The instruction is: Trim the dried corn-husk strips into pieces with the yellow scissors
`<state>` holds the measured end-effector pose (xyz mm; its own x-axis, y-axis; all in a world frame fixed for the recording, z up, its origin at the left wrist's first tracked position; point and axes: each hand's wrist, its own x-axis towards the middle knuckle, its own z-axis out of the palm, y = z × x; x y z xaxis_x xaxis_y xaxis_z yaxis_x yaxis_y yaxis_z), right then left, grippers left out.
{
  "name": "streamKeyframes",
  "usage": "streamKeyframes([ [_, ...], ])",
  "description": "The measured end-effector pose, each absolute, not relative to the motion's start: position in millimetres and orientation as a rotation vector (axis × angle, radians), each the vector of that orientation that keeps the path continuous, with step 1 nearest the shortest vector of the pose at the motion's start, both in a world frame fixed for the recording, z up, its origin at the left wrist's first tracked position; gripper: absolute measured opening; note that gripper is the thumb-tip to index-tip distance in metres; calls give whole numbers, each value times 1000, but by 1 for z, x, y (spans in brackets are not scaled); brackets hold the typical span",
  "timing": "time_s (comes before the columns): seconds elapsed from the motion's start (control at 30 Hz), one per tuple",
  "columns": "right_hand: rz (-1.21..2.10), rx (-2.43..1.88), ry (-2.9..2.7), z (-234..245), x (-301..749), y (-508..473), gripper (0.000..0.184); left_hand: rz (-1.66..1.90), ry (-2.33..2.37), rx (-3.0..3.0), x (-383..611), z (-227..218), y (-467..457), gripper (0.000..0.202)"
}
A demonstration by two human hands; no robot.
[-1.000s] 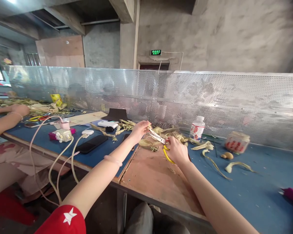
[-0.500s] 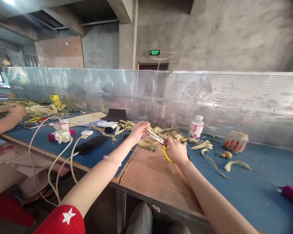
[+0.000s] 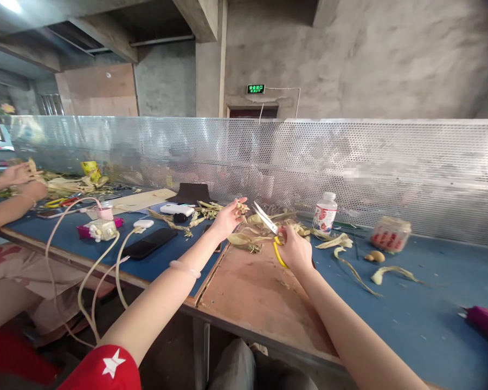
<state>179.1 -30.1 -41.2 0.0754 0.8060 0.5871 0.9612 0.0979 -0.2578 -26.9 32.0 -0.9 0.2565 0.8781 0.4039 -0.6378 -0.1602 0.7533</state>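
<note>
Your right hand point(image 3: 296, 248) has its grip closed around the yellow handle of the scissors point(image 3: 267, 221), which are raised above the counter point(image 3: 415, 309), with the tips pointing up toward your left hand point(image 3: 226, 219). The grip of your left hand is clamped with its fingertips on a small dried piece point(image 3: 242, 207), and the blades are near this piece but apart from it. Below both hands, dry husks point(image 3: 241, 239) lie at the far edge of the board point(image 3: 248, 287). To the right of them stands a white bottle point(image 3: 325, 215).
</note>
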Motion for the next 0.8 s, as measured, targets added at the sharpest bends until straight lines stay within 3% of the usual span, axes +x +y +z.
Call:
streamKeyframes([
  [0.4,-132,-1708,-1607,-47,183,-21,27,1209,250,1096,-21,-2,25,23],
  [0.8,-1,-1620,-1909,-52,178,-22,18,1197,229,1110,-18,-5,25,17],
])
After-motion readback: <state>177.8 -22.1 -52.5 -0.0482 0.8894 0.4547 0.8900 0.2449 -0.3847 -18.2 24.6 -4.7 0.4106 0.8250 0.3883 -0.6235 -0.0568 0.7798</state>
